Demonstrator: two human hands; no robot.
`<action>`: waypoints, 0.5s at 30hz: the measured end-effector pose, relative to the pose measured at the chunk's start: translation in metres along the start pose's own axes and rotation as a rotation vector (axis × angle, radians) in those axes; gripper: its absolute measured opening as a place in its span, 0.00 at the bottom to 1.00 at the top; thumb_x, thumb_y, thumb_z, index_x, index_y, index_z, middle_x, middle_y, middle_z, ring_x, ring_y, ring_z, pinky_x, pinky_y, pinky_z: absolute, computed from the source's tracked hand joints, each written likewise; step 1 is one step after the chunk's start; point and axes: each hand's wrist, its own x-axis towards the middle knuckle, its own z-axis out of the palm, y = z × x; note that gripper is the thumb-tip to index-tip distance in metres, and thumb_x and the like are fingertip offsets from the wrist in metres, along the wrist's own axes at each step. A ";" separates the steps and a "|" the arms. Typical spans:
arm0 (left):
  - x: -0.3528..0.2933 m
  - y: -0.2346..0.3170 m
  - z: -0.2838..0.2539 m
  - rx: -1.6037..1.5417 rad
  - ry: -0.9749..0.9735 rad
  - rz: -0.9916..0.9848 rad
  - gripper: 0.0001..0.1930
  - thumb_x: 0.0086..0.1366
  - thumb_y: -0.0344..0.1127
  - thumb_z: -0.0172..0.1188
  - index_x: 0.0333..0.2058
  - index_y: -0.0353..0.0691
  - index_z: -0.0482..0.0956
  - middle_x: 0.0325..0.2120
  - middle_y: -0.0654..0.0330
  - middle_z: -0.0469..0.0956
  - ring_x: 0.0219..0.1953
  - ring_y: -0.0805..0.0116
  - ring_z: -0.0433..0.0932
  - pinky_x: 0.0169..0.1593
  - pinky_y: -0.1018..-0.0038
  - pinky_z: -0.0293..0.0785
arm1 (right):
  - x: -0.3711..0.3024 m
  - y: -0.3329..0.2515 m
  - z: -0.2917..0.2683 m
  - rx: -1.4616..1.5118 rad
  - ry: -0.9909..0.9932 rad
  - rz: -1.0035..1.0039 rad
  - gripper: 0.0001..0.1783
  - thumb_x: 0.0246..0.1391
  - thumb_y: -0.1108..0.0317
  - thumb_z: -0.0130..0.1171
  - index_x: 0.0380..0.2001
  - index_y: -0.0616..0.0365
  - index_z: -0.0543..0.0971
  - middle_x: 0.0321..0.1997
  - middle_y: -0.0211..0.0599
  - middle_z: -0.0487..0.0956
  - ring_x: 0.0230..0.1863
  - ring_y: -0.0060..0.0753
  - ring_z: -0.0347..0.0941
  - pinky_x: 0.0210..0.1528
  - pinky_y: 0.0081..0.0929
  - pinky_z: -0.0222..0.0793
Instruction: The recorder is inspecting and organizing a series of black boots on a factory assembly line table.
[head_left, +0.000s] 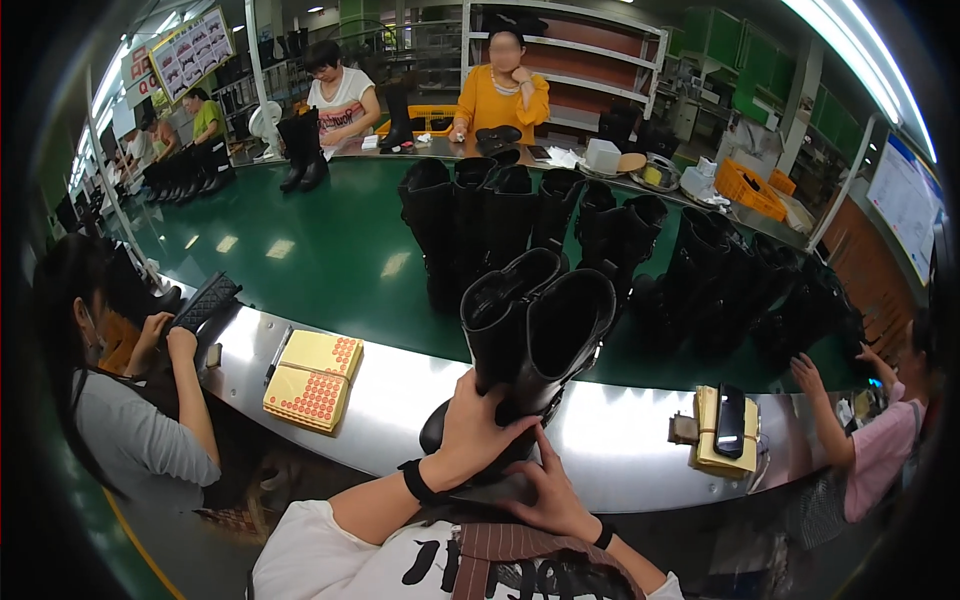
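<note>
Item: pair of tall black boots (535, 335), standing upright together at the near edge of the metal workbench ledge (420, 400), shafts open toward the camera.

Left hand (480, 425): wrapped around the lower shafts from the left, fingers curled and pressed against the leather, a black band at the wrist. Judged to be steadying the pair so it does not tip.

Right hand (545, 490): lower, at the foot of the boots, thumb raised against the leather, fingers folded under near the sole. Appears to bear the weight from below; whether the fingers clamp anything cannot be told.

Adjacent stock: row of black boots (560, 215) massed on the green conveyor belt (330, 250) just behind, upright, probably so each can be taken by the shaft.

On the ledge: yellow sheets of red dot stickers (312, 380) to the left, within reach; black phone (729, 420) lying on a yellow pad (712, 455) to the right.

Other people: a seated worker in grey (130, 420) at left handling a quilted black piece; an arm in pink (850, 430) at right reaching to the belt; two workers across the belt.

Not determinable: boot toes and soles, hidden behind the hands; far-right boots, dark and merged; the picture rim, blacked out.
</note>
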 end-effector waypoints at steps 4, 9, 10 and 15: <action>-0.005 -0.011 0.002 -0.154 0.133 -0.055 0.18 0.52 0.40 0.71 0.38 0.36 0.82 0.42 0.50 0.73 0.43 0.54 0.75 0.44 0.67 0.74 | 0.002 0.007 -0.007 0.012 0.028 -0.019 0.27 0.40 0.66 0.72 0.47 0.53 0.76 0.70 0.52 0.54 0.67 0.55 0.56 0.63 0.40 0.59; -0.008 -0.034 -0.047 -0.168 0.326 -0.188 0.13 0.56 0.40 0.68 0.34 0.35 0.84 0.33 0.49 0.82 0.38 0.53 0.80 0.43 0.68 0.73 | -0.013 0.023 -0.016 0.143 0.154 0.136 0.24 0.43 0.69 0.70 0.45 0.57 0.76 0.58 0.47 0.70 0.56 0.46 0.69 0.56 0.35 0.67; -0.008 -0.041 -0.064 -0.144 0.349 -0.221 0.14 0.56 0.40 0.68 0.33 0.33 0.83 0.32 0.49 0.82 0.37 0.52 0.80 0.42 0.68 0.73 | -0.017 0.025 -0.016 0.211 0.157 0.247 0.22 0.43 0.69 0.70 0.44 0.57 0.76 0.53 0.45 0.73 0.51 0.43 0.71 0.53 0.33 0.68; 0.013 -0.088 -0.135 0.001 0.520 -0.309 0.17 0.56 0.42 0.69 0.30 0.30 0.82 0.29 0.48 0.81 0.33 0.52 0.80 0.38 0.67 0.73 | -0.028 0.033 -0.005 0.103 0.163 0.285 0.15 0.44 0.68 0.69 0.36 0.58 0.79 0.36 0.39 0.79 0.38 0.41 0.74 0.41 0.32 0.69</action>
